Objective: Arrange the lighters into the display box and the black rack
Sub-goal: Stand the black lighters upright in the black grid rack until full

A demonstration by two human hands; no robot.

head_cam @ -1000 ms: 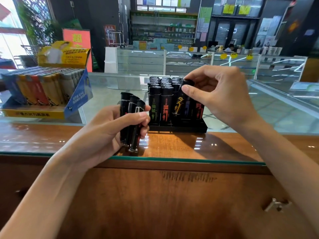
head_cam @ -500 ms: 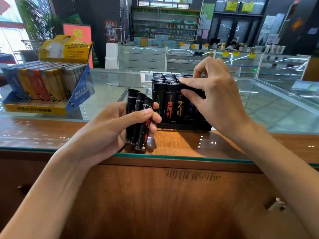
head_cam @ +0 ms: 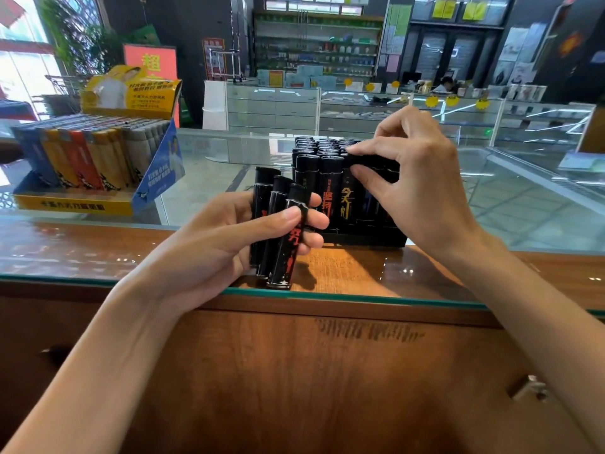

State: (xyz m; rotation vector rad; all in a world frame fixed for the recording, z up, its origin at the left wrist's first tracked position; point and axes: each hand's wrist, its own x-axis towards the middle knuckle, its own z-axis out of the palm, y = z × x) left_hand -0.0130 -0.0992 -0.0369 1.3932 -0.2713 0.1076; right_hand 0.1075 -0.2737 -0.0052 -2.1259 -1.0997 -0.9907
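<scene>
"Since the rack (head_cam: pixel 360 239) looks nearly full, what is left to do?"

"Three lighters (head_cam: pixel 278 231) sit in the left hand (head_cam: pixel 226 247), its grip closed round them, just beside the rack on the worktop (head_cam: pixel 409 273)."

"And the right hand (head_cam: pixel 419 194)?"

"Its grip pinches the top of one lighter (head_cam: pixel 373 162) in the front row. The box (head_cam: pixel 82 204) looks full too. Nearly done, I think."

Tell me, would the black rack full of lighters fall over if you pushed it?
Probably not easily: the black rack has a low, wide base sitting flat on the glass counter. It would likely slide instead, since the glass looks smooth. The packed lighters stand tall, so a push up high might rock it.
</scene>
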